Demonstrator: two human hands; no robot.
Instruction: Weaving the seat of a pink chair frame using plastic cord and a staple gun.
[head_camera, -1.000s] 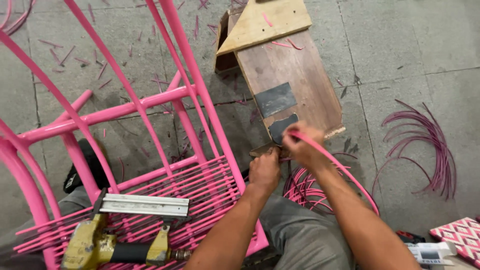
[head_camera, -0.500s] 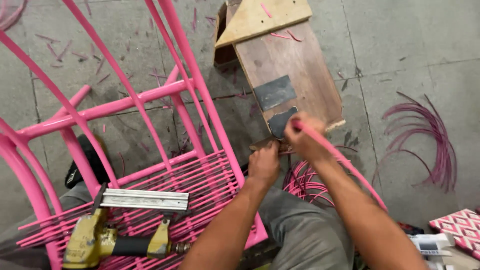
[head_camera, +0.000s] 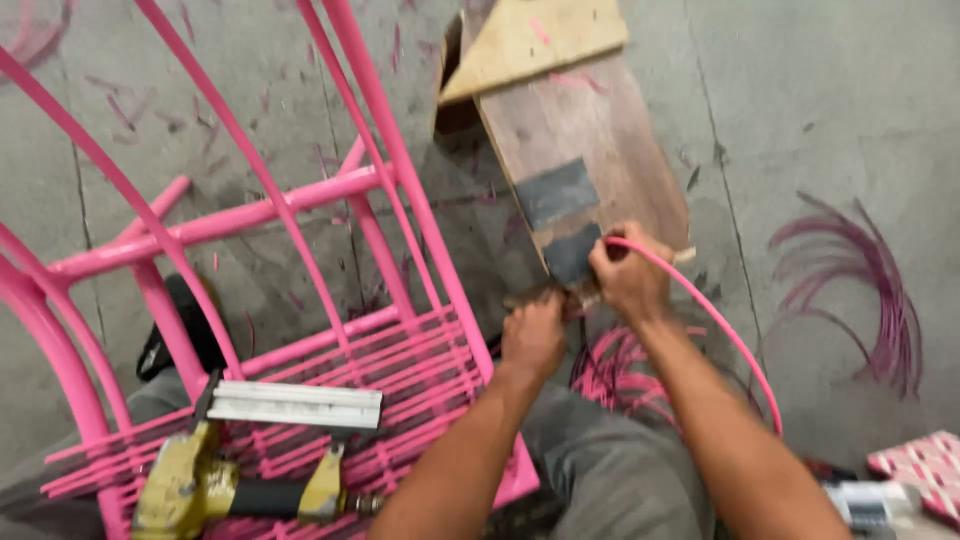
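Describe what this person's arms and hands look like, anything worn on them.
Both forearms are bare, with no sleeves in view up to the frame edge. The left hand and the right hand wear no gloves, and no watch, bracelet or ring shows on either wrist or on the fingers, though the picture is slightly blurred. Below the arms, grey trousers cover the legs.

Bare forearms, grey trousers (head_camera: 610, 480), black shoe (head_camera: 180, 335)

Both forearms bare, extended forward and converging. Left hand (head_camera: 533, 335) closed in a fist, knuckles up, wrist straight. Right hand (head_camera: 628, 278) just ahead and beside it, fingers (head_camera: 606, 262) curled shut, wrist slightly flexed.
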